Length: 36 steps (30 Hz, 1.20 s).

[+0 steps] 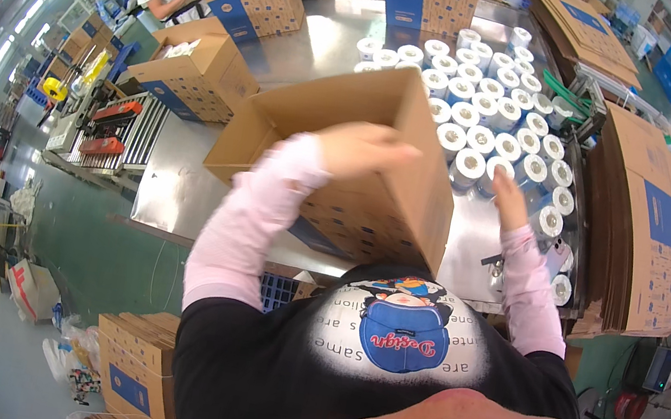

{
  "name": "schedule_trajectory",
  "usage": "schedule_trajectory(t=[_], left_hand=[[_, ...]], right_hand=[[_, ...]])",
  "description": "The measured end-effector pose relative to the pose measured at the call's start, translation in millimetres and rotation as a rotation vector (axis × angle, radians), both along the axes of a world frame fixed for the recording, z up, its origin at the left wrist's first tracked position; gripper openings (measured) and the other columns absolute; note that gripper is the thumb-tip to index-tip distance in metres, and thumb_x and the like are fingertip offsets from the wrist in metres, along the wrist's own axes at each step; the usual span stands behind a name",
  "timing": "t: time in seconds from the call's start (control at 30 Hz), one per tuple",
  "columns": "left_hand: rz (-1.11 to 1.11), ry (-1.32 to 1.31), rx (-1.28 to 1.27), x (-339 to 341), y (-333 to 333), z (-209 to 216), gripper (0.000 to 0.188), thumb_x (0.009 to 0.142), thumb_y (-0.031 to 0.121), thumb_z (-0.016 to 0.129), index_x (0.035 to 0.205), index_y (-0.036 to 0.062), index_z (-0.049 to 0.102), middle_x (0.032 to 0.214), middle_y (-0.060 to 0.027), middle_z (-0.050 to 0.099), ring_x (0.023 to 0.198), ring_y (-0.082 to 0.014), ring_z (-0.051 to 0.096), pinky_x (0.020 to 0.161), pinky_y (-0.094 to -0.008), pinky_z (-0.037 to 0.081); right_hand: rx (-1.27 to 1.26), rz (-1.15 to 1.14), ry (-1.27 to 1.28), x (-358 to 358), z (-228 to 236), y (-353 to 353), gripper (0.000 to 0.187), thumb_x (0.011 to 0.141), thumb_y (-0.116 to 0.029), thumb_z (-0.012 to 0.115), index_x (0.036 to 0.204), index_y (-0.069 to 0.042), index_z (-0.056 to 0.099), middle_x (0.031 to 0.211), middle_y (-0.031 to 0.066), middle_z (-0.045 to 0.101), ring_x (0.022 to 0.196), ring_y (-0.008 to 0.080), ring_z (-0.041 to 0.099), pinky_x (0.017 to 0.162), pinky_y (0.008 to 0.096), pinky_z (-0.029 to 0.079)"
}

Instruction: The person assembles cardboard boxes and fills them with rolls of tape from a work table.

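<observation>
A large open cardboard carton (408, 199) stands on the metal table right in front of me, its top gaping and its inside looking bare where it shows. Across its opening reaches my left hand (363, 150), fingers stretched out toward the right-hand wall, holding nothing I can see. To the right of the carton, my right hand (510, 201) is raised with its fingers apart, beside the nearest of the white-topped cylindrical rolls (468, 165). Whether its fingertips touch a roll cannot be made out. Several such rolls stand upright in a dense group beyond it.
Stacked flat cartons (651, 236) line the table's right side. Two more cartons, one open with contents (189, 78) and one farther back (255, 1), stand at the left. Across the metal table (180, 183), other people handle boxes. A roller conveyor (122, 129) adjoins the left edge.
</observation>
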<state>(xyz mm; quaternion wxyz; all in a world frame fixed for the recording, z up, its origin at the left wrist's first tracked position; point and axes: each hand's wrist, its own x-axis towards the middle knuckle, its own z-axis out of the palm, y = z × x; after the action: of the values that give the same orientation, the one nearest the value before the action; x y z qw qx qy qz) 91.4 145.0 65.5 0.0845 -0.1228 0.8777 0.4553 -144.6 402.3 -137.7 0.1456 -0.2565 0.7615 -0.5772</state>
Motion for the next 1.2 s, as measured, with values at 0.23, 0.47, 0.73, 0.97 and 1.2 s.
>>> schedule_trajectory(t=[0.23, 0.47, 0.73, 0.97, 1.2], left_hand=[[-0.185, 0.538, -0.614, -44.2, 44.5, -65.0, 0.055, 0.075, 0.041, 0.07, 0.119, 0.0104, 0.061, 0.128, -0.0177, 0.054, 0.123, -0.0345, 0.047, 0.099, -0.0483, 0.04], [0.684, -0.305, -0.641, 41.4, -188.2, -131.4, 0.069, 0.084, 0.044, 0.066, 0.139, 0.0104, 0.041, 0.136, -0.0233, 0.049, 0.125, -0.0372, 0.049, 0.101, -0.0429, 0.042], [0.903, 0.149, 0.339, 114.1, -160.7, -404.8, 0.062, 0.093, 0.055, 0.044, 0.109, -0.0013, 0.066, 0.11, -0.027, 0.064, 0.109, -0.04, 0.059, 0.095, -0.0442, 0.045], [1.099, 0.213, 0.47, 73.6, -149.5, -410.7, 0.037, 0.092, 0.035, 0.052, 0.104, 0.0024, 0.066, 0.1, -0.0198, 0.068, 0.095, -0.0327, 0.065, 0.086, -0.0407, 0.05], [0.655, 0.566, -0.234, 49.3, -120.8, -372.1, 0.035, 0.087, 0.008, 0.055, 0.122, 0.0012, 0.058, 0.109, -0.0148, 0.066, 0.102, -0.0252, 0.063, 0.091, -0.0334, 0.047]], right_hand=[[0.451, 0.017, 0.433, -15.3, 61.2, -62.5, 0.081, 0.08, -0.031, 0.069, 0.146, -0.004, 0.03, 0.144, 0.0333, 0.031, 0.136, 0.0456, 0.028, 0.113, 0.0418, 0.028], [0.846, 0.034, 0.424, 10.5, 91.8, -40.6, 0.086, 0.079, -0.002, 0.053, 0.153, -0.021, 0.012, 0.099, 0.0296, 0.063, 0.089, 0.0422, 0.063, 0.079, 0.0472, 0.05], [0.147, 0.143, 0.095, -63.9, 34.8, -6.7, 0.072, 0.079, 0.002, 0.057, 0.146, -0.014, 0.038, 0.099, 0.0071, 0.068, 0.074, 0.0099, 0.059, 0.066, 0.0257, 0.048], [-0.344, -0.065, -0.549, -15.6, -85.9, 36.2, 0.049, 0.087, -0.004, 0.053, 0.135, -0.012, 0.051, 0.098, 0.0058, 0.068, 0.081, 0.0155, 0.062, 0.072, 0.0293, 0.05], [0.788, -0.082, 0.31, -4.4, -96.1, 68.6, 0.039, 0.09, -0.01, 0.052, 0.129, -0.011, 0.056, 0.1, 0.0081, 0.07, 0.089, 0.024, 0.066, 0.081, 0.0331, 0.051]])
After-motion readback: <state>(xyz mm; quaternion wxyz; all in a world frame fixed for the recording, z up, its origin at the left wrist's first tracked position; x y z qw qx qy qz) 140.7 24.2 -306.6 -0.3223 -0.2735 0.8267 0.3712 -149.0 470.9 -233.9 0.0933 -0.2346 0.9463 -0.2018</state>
